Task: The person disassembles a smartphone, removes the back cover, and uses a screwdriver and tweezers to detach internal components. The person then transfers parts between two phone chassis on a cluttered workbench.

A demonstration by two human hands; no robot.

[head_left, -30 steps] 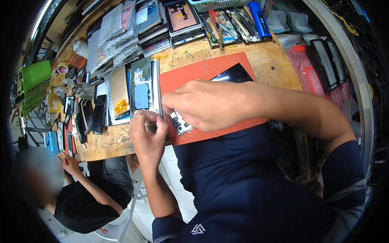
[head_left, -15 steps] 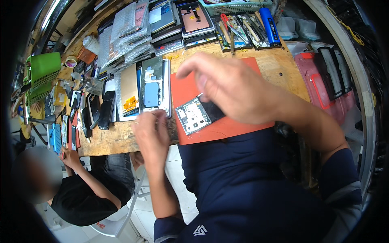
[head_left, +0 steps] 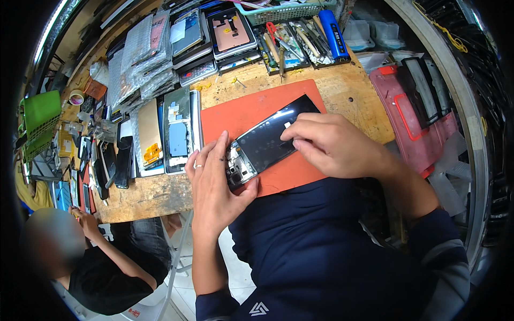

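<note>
Carrying the mat (head_left: 230,113): bench (head_left: 356,109), worn wood, reaching past it on the left, far and right sides.
Mat: orange-red, flat.
Panel (head_left: 179,138): just beside the mat's left edge.
Right hand (head_left: 334,144): over the mat's right part, thumb and forefinger brought together at the screen (head_left: 273,131); whether they pinch anything, I cannot tell.
Left hand (head_left: 211,184): at the mat's left edge, grasping the phone (head_left: 257,152) loosely, fingers at one side, thumb at the opposite one.
Phone: on the mat, lying aslant; likely light and stiff, best taken by its long edges.
Screen: black, glossy, over most of the phone; probably slippery and easy to crack, so it calls for light, even pressure and no bending.
Circuitry (head_left: 245,164): bare at the phone end nearest the mat's left edge; likely the most delicate part, better left untouched.
</note>
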